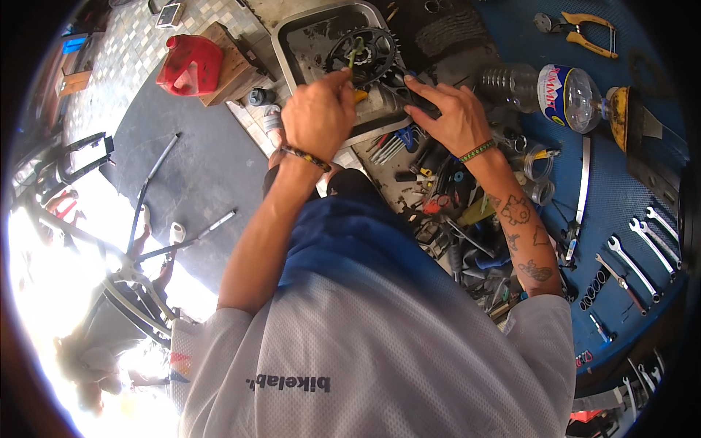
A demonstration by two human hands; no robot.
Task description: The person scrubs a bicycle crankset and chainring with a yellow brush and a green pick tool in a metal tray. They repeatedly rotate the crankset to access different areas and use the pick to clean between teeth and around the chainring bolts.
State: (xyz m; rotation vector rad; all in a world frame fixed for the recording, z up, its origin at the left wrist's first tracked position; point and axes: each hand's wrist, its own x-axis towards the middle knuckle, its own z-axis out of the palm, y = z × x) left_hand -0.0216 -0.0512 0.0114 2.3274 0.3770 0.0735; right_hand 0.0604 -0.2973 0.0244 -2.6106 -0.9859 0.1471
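Note:
Over a metal tray (286, 62) is a bicycle crankset, its dark toothed chainring (392, 55) at the far side and its black crank arm running toward my right hand (454, 117). The fingers of that hand are closed round the crank arm, thumb toward me. My left hand (319, 113) is closed on a slim yellow-green tool (355, 52), whose tip reaches the middle of the chainring. What kind of tool it is cannot be made out. A yellow part shows just below the left fingers.
At the left, a red jug (191, 64) stands beside a wooden block (223, 62). Loose hand tools (453, 190) clutter the bench near my right forearm. Further right are a clear plastic bottle (580, 98), yellow-handled pliers (588, 33) and several wrenches (631, 266) on a blue mat (511, 22).

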